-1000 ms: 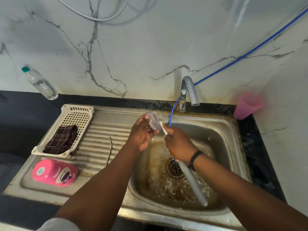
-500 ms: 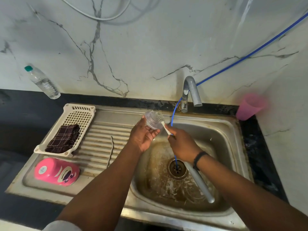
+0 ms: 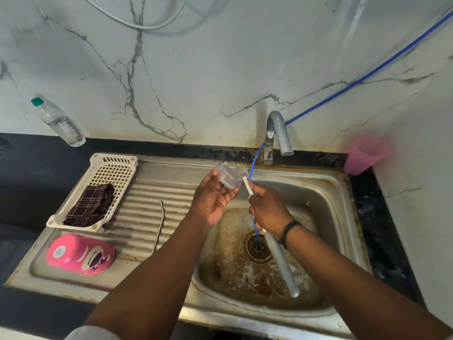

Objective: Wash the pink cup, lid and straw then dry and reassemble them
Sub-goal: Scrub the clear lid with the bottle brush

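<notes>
My left hand (image 3: 212,199) holds the clear plastic lid (image 3: 228,177) above the left edge of the sink basin. My right hand (image 3: 268,210) grips a long bottle brush (image 3: 244,174) by its handle, its bristle head just right of the lid. The brush's grey handle end (image 3: 282,263) reaches down over the basin. The pink cup (image 3: 81,253) lies on its side at the front left of the drainboard. A metal straw (image 3: 159,225) lies along the drainboard ribs.
A white plastic basket (image 3: 117,165) with a dark checked cloth (image 3: 92,204) sits on the drainboard. A tap (image 3: 277,133) stands behind the steel sink (image 3: 326,192), with a blue hose (image 3: 255,209) running into the drain. A pink tumbler (image 3: 365,154) at back right, a water bottle (image 3: 58,122) at back left.
The brush head has come out from against the lid and now sits just beside it. Both hands have stayed over the sink's left edge.
</notes>
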